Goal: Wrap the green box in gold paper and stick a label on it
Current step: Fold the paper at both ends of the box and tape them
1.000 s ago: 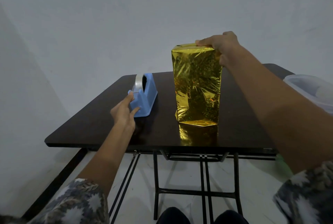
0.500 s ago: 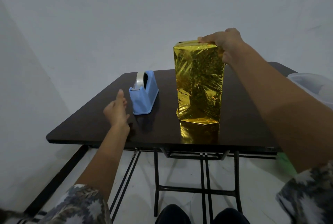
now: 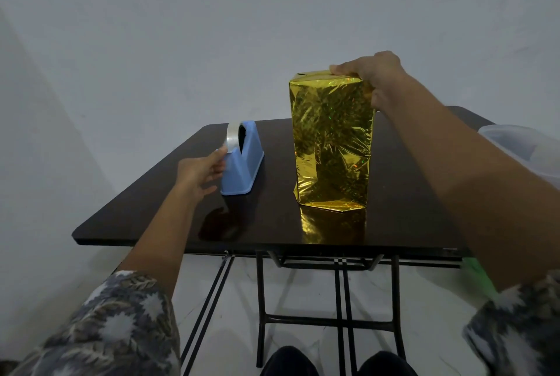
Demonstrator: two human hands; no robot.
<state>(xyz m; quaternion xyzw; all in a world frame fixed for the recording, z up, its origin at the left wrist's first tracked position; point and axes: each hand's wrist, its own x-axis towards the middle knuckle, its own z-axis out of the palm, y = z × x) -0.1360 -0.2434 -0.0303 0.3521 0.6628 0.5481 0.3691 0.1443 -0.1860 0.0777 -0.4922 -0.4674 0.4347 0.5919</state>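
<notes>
holding a gold-wrapped box (image 3: pixel 331 145) upright, other hand at the tape dispenser (image 3: pixel 244 166)
the box stands on end mid-table (image 3: pixel 145 221), just right of the blue dispenser. the right hand (image 3: pixel 374 72) grips its top right corner, fingers curled over the top edge, thumb down the side. the left hand (image 3: pixel 201 168), blurred, has its fingertips against the dispenser's near end under the clear tape roll (image 3: pixel 232 138); whether they pinch tape cannot be told.
</notes>
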